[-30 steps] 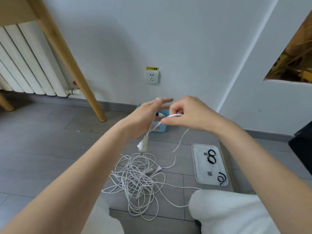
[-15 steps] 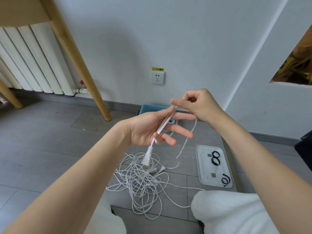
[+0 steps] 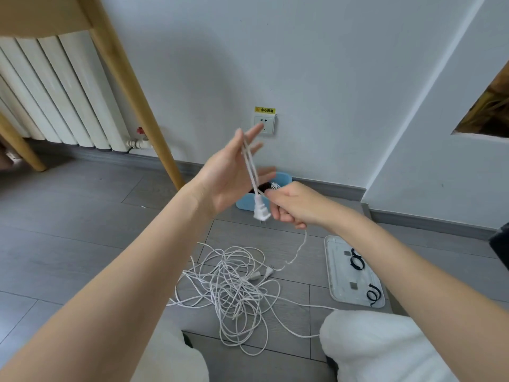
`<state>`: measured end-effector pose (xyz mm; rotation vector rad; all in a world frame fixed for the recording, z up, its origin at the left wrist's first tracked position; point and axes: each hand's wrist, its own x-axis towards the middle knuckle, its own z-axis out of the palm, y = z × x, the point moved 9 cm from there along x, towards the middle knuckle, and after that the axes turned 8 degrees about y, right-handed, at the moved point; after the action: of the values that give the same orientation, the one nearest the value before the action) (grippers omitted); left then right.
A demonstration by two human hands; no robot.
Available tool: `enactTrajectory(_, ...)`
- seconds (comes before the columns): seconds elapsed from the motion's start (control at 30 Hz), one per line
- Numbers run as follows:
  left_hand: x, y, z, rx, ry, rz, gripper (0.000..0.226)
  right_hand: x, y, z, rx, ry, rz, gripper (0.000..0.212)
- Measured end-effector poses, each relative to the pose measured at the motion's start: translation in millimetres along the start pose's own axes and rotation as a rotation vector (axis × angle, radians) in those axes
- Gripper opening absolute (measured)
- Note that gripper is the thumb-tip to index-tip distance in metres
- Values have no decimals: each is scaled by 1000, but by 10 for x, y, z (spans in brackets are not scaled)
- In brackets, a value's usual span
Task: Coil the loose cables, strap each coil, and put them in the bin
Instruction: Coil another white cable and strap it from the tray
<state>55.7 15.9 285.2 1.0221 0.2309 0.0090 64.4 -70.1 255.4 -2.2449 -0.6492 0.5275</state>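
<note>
Left hand [image 3: 234, 172] is up w/ fingers [image 3: 254, 130] straight and spread; a white cable [image 3: 249, 164] is looped over them, two strands hanging down across the palm, plug [image 3: 261, 212] dangling at the bottom. Right hand [image 3: 292, 206] is curled round the same cable just below/beside the plug, and the tail runs from it down to the floor [image 3: 82, 230].

Risks, as I judge them:
- Loop sits on straight fingers only, nothing pinches it, so a hard tug from the right hand could slide it off and lose the coil start.
- Tail leads into the tangled pile [image 3: 234, 285]; pulling fast prob. tightens knots or drags the whole heap along.
- Swinging plug could snag the strands.

Count:
- Hands: 2.
- Plugs seen: 1 in the air, at least 2 more on the pile's right edge [image 3: 268, 271]; no. of separate cables in the heap can't be told.
- Black straps [image 3: 356, 260]: approx. 3 loops on the white tray [image 3: 338, 288], right of the pile; blurry, so not sure.
- Bin [image 3: 248, 202]: 1, blue, by the wall behind the hands, w/ something white already inside.
</note>
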Motion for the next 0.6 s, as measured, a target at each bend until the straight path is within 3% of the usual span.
enactTrajectory(0.07, 88, 36, -280, 195, 200, 68, 43, -48, -130, -7, -184, 22, -153, 37)
enactTrajectory(0.13, 61, 79, -427, 583, 329, 130, 42, -84, -269, -106, -300, 69, -271, 35)
enactTrajectory(0.2, 14, 1, -343, 950, 241, 150, 42, -80, -349, -346, -303, 150, -316, 36)
enactTrajectory(0.23, -16, -96, -254, 966, 146, 110, 42, -79, -374, -518, -263, 221, -319, 37)
enactTrajectory(0.3, -115, -359, -58, 763, -55, -77, 44, -83, -364, -831, -115, 360, -309, 41)
enactTrajectory(0.4, -298, -554, 222, 489, -298, -326, 44, -61, -304, -964, 47, 435, -302, 43)
enactTrajectory(0.47, -405, -558, 351, 456, -397, -384, 45, -48, -270, -928, 119, 438, -291, 40)
enactTrajectory(0.6, -426, -440, 499, 398, -478, -304, 46, -49, -176, -783, 395, 382, -207, 37)
